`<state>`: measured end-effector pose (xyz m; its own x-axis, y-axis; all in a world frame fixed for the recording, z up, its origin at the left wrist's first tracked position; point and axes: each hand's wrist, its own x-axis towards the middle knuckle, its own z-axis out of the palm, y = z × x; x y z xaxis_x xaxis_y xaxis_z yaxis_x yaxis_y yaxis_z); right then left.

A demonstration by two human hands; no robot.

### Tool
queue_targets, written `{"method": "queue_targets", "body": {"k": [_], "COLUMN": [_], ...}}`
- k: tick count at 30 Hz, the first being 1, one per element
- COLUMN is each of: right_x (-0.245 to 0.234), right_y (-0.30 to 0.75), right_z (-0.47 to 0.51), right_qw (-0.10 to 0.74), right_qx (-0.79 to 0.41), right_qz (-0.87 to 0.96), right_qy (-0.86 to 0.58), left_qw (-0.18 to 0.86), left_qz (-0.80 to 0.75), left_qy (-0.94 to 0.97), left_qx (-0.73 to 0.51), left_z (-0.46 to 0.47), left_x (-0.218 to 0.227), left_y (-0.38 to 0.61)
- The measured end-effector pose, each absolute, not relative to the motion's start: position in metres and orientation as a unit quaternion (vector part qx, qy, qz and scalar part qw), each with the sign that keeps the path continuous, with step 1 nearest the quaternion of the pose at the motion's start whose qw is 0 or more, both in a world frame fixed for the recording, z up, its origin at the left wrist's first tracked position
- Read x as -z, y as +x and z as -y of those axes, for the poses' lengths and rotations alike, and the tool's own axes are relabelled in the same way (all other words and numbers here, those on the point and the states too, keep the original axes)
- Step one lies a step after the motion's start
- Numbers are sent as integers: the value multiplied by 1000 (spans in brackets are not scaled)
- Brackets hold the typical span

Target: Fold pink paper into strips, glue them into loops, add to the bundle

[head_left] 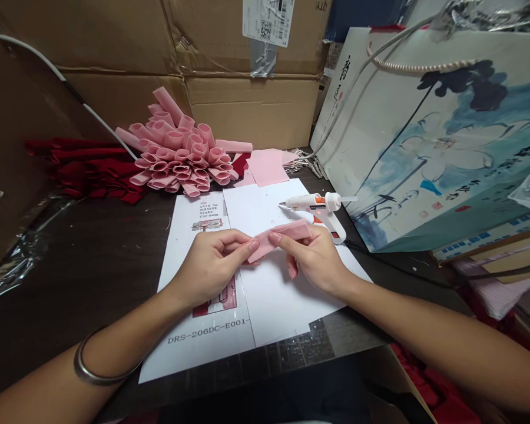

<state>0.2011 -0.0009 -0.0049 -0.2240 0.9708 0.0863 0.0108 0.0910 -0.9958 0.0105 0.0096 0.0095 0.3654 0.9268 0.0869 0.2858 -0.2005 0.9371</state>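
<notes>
Left hand (209, 265) and right hand (311, 256) – both closed up narrow, pinching one pink strip (279, 240) between them. Strip up off the papers, a little bent, right in the middle of the two hands. Left fingertips (252, 245) on the near end, right fingers (274, 238) on top of the strip. Metal bangle (99, 365) around the left wrist.

Just behind the right hand, a white glue gun (313, 206) lying on a white sheet (265, 206), with a small red light on. Printed sheet (198, 347) beside that, under the left hand, both on a dark table (92, 247).

Farther back, a big ball of pink rolls (176, 156) – red strips (88, 165) on its left, flat pink sheets (267, 166) on its right. Past those, metal clips (304, 164), a painted paper bag (428, 135), and cardboard boxes (247, 112).
</notes>
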Motion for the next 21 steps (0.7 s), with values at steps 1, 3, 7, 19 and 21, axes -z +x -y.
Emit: {"method": "queue_targets", "body": {"k": [1,3,7,19,21], "right_x": [5,5,5,1,1], "right_y": [201,201,202,202,201], "right_z": [1,1,1,2,1], "right_qw": [458,459,459,491,505], "right_qx": [-522,-515,-511,-542,-541], "right_qz": [581,576,565,525,512], "right_qy": [-424,-439,-458,-436,-436], "left_qw": [454,472,538,531,526], "left_qz": [-445,-443,-416,-426,-423], "left_qy": [689,682,657,638,638], "left_qx": [-349,-341,-327,-360,-370], "left_z": [-10,-10,-11,-14,-15], "left_x": [-9,-7,-5,-5,-6], "left_y": [10,9,8,8,8]}}
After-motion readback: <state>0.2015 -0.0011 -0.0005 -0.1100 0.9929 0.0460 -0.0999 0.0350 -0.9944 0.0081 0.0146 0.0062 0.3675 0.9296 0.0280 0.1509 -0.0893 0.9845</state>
